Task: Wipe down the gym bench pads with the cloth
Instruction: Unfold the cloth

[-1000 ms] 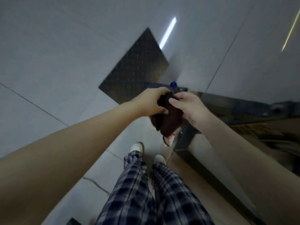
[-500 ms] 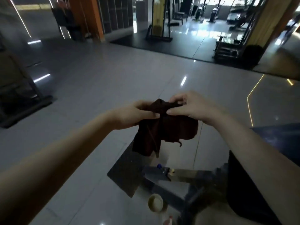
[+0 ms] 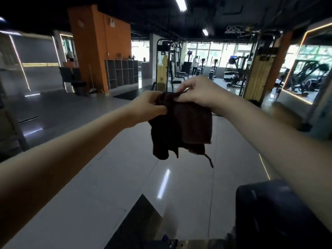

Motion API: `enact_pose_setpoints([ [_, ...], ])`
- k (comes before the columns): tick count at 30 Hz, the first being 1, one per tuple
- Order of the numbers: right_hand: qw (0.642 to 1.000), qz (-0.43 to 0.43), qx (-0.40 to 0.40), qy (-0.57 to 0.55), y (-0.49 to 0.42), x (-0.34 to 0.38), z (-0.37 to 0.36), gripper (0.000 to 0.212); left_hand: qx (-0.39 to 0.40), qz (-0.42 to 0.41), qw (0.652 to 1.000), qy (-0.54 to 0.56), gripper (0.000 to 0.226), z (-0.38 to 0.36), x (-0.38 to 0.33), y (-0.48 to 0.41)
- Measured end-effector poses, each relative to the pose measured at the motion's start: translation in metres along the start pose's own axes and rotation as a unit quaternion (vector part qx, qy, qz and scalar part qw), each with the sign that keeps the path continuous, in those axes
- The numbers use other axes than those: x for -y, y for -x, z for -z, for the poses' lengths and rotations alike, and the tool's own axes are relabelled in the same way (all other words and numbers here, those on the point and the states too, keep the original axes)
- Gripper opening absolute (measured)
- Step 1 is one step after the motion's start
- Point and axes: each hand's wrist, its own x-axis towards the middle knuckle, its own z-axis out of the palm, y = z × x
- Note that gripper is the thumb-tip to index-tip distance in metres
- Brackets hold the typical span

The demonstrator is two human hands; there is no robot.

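Just left of centre, the left hand [image 3: 149, 105] has its thumb and fingers closed in a pinch on the upper left edge of the dark brown cloth [image 3: 181, 128]. The cloth hangs in mid-air at the centre of the frame, bunched on its left side and flatter on its right, with a loose thread trailing from its lower edge. Right of it, the right hand [image 3: 199, 92] comes over the top hem, fingers curled down and pinching it. The cloth looks light, soft and limp (it drapes and folds under its own weight), so it should not slip or break but will crumple. Holding it by the hem or corners should spread it, and a folded wad under a flat palm would probably wipe best. In the lower right corner sits the dark bench pad [image 3: 269, 212], well below the cloth and untouched by it.
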Motion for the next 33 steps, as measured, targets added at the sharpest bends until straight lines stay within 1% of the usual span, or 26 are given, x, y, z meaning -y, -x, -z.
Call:
enact_pose_setpoints([
  [2,0.999,0.014,-0.02,0.028,-0.006,0.012,0.013,0.007,-0.017,-0.005,0.999,-0.043,0.025,0.011,-0.016,-0.005],
  [5,0.997,0.016,-0.03,0.062,-0.016,0.026,0.032,0.012,-0.023,0.012,0.999,-0.032,0.028,0.026,-0.031,-0.014],
  [7,0.995,0.013,-0.023,0.097,-0.022,0.031,0.042,0.021,0.018,0.043,0.998,0.05,0.03,0.032,-0.041,-0.016],
  [9,0.99,0.017,-0.018,0.136,-0.027,0.035,0.049,0.033,0.074,0.07,0.982,0.157,0.019,0.034,-0.053,-0.018],
  [10,0.989,0.023,-0.016,0.145,-0.029,0.035,0.051,0.038,0.094,0.081,0.975,0.185,0.017,0.035,-0.058,-0.019],
  [11,0.989,0.029,-0.017,0.146,-0.031,0.034,0.053,0.04,0.101,0.087,0.972,0.194,0.022,0.037,-0.061,-0.021],
  [12,0.989,0.035,-0.021,0.139,-0.032,0.031,0.053,0.037,0.104,0.088,0.972,0.193,0.028,0.039,-0.063,-0.024],
  [13,0.991,0.042,-0.032,0.12,-0.032,0.028,0.052,0.03,0.104,0.084,0.973,0.186,0.033,0.042,-0.065,-0.026],
  [15,0.994,0.039,-0.075,0.064,-0.029,0.015,0.045,0.011,0.093,0.073,0.976,0.184,0.034,0.046,-0.068,-0.029],
  [17,0.991,0.006,-0.13,-0.007,-0.022,-0.001,0.034,0.014,0.065,0.056,0.977,0.194,0.032,0.051,-0.073,-0.034],
  [18,0.985,-0.025,-0.157,-0.062,-0.015,-0.01,0.026,0.013,0.051,0.047,0.977,0.201,0.031,0.053,-0.074,-0.035],
  [19,0.974,-0.063,-0.174,-0.132,-0.009,-0.018,0.019,0.008,0.039,0.036,0.976,0.209,0.029,0.056,-0.076,-0.038],
  [20,0.955,-0.11,-0.17,-0.216,-0.002,-0.024,0.011,0.009,0.032,0.027,0.974,0.221,0.028,0.059,-0.077,-0.041],
  [21,0.926,-0.166,-0.143,-0.306,0.006,-0.028,0.002,0.017,0.028,0.02,0.972,0.232,0.027,0.061,-0.077,-0.043],
  [23,0.856,-0.259,-0.04,-0.445,0.02,-0.034,-0.018,0.045,0.022,0.014,0.967,0.254,0.027,0.064,-0.077,-0.05],
  [24,0.824,-0.274,0.015,-0.495,0.026,-0.035,-0.027,0.062,0.021,0.014,0.965,0.259,0.027,0.063,-0.077,-0.053],
  [25,0.795,-0.268,0.054,-0.541,0.029,-0.036,-0.036,0.077,0.026,0.013,0.965,0.262,0.027,0.062,-0.076,-0.057],
  [26,0.77,-0.25,0.074,-0.583,0.03,-0.036,-0.042,0.085,0.036,0.013,0.964,0.262,0.026,0.06,-0.075,-0.06],
  [27,0.747,-0.226,0.069,-0.621,0.028,-0.035,-0.046,0.087,0.049,0.011,0.964,0.26,0.025,0.058,-0.073,-0.064],
  [29,0.714,-0.177,0.01,-0.677,0.019,-0.031,-0.046,0.076,0.067,0.007,0.962,0.264,0.028,0.052,-0.07,-0.072],
  [31,0.698,-0.136,-0.074,-0.7,0.008,-0.03,-0.04,0.063,0.067,0.01,0.957,0.282,0.033,0.049,-0.065,-0.08],
  [32,0.693,-0.124,-0.102,-0.702,0.003,-0.032,-0.034,0.059,0.071,0.017,0.953,0.293,0.034,0.047,-0.062,-0.084],
  [33,0.689,-0.117,-0.112,-0.706,0.0,-0.034,-0.029,0.059,0.078,0.023,0.949,0.304,0.036,0.047,-0.058,-0.088],
])
